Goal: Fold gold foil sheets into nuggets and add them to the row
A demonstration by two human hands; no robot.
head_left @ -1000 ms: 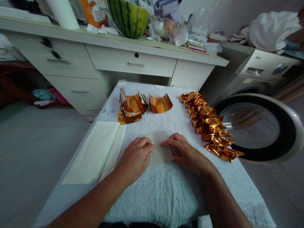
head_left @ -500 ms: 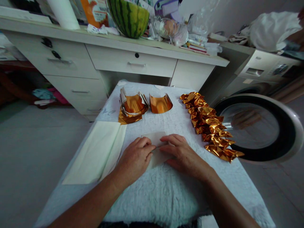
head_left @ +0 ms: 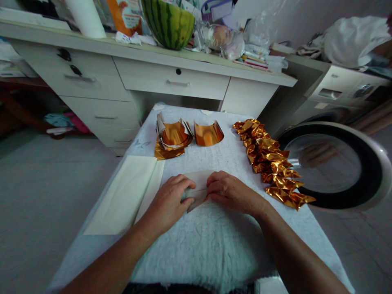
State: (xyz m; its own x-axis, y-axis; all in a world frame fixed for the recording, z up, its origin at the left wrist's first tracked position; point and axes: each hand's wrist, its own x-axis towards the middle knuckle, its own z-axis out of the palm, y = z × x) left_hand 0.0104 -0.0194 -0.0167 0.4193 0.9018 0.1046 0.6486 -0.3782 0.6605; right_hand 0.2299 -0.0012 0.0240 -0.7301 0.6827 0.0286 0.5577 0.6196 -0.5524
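Right hand (head_left: pixel 229 192) pinching right edge of pale sheet (head_left: pixel 199 184), fingertips bunched; left hand (head_left: pixel 173 199) curling at left edge, thumb and forefinger parted, cannot tell whether gripping; sheet lying on cloth-covered worktop (head_left: pixel 202 249); white paper (head_left: pixel 124 196) lying to left; curved foil sheets (head_left: pixel 174 134) sitting beyond; folded gold pieces (head_left: pixel 274 166) lining right side.

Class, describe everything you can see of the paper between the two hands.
The paper is small, pale grey and plain on its visible side, with a line, crease or edge, running across its middle. It sits over the cloth, and its near edge seems to lift towards the right. The left hand touches its left side, the right hand its right; both cover parts, so its full outline is hidden.
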